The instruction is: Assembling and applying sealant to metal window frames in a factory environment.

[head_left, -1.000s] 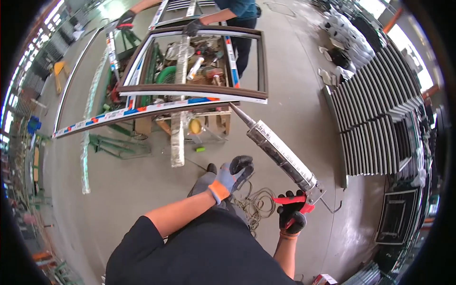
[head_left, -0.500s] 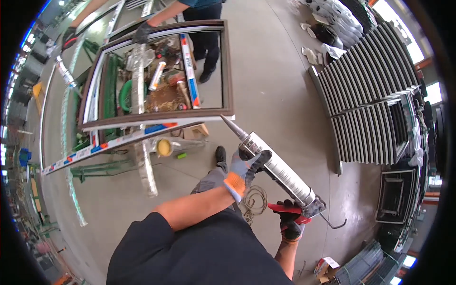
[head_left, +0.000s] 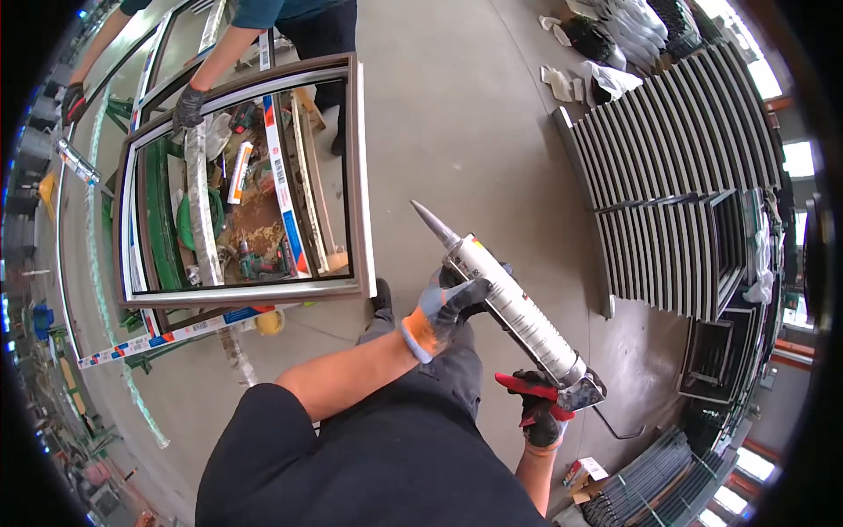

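Observation:
I hold a caulking gun (head_left: 514,309) with a silver cartridge and a grey nozzle that points up and to the left. My left hand (head_left: 448,303), in a grey and orange glove, wraps the front of the cartridge. My right hand (head_left: 537,413), in a black glove, grips the red handle and trigger at the rear. A brown window frame (head_left: 356,176) lies on a work stand to my left, apart from the nozzle tip. Another person's gloved hand (head_left: 187,107) rests on its far corner.
Stacks of dark frames (head_left: 676,176) stand on the floor to the right. Tools, tubes and clutter lie under the frame on the stand (head_left: 250,228). White bags (head_left: 606,53) lie at the top right. A small box (head_left: 584,472) sits near my right elbow.
My view has turned, so the window frame moved up and left. My left hand went from free in the air to gripping the cartridge. The gun now points higher.

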`<state>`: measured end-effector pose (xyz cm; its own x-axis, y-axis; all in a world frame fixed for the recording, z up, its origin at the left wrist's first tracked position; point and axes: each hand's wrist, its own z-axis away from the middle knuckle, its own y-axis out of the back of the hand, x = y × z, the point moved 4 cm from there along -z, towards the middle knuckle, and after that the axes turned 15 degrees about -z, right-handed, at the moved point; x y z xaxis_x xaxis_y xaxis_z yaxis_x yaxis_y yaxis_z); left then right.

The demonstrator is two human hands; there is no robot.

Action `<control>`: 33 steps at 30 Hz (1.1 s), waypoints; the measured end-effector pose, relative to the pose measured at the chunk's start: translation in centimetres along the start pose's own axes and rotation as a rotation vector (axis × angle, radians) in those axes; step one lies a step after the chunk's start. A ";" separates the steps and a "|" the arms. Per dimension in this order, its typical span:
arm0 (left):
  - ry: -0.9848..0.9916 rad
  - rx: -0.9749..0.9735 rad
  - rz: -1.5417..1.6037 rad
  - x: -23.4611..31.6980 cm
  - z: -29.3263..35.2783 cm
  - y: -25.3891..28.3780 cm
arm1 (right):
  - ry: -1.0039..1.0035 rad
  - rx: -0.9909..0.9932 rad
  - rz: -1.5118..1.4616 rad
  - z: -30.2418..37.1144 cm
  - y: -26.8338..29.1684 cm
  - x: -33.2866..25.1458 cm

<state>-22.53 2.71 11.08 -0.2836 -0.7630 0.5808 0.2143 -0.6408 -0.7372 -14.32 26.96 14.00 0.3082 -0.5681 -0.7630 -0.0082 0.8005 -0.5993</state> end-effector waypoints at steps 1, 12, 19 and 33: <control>-0.010 -0.017 0.013 0.0 -1.1 -0.2 | -0.032 -0.053 0.025 -1.3 0.2 -0.6; -0.258 0.267 0.187 4.2 -11.6 -0.9 | -0.187 -0.193 0.043 -17.6 -1.6 -6.5; -0.235 0.330 0.060 8.6 -18.2 3.5 | -0.322 -0.286 0.137 -26.4 -3.2 -6.5; -0.341 0.416 0.208 22.5 -30.4 13.0 | -0.252 -0.308 0.315 -43.8 -17.9 -1.9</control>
<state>-54.60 -20.22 4.11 0.1062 -0.8167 0.5672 0.6026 -0.4009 -0.6901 -56.46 5.36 15.60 0.4650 -0.2139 -0.8591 -0.4064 0.8105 -0.4218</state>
